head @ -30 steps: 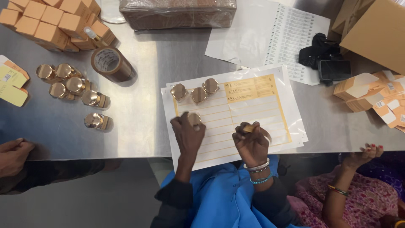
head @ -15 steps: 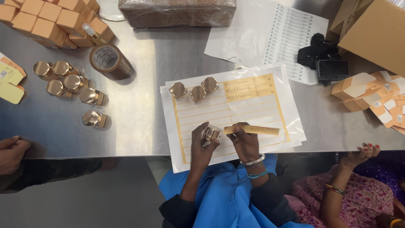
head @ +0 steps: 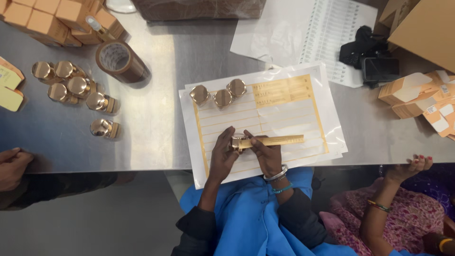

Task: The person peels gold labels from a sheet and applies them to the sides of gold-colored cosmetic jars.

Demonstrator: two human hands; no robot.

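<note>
while pressed together over the label sheet (head: 294, 118) at the bench (head: 156, 71) edge, left hand (head: 222, 156) pinching a small gold jar (head: 235, 141), right hand (head: 266, 156) pinching a long gold strip (head: 279, 140) trailing toward 3 o'clock; three gold jars (head: 218, 95) at 12 o'clock.

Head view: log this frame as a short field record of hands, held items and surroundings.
left hand: left hand grips the gold-capped jar
right hand: right hand holds the label strip against that jar
under the hands: label sheet on the steel table
on the sheet: three gold jars
left of the sheet: tape roll, more jars
</note>
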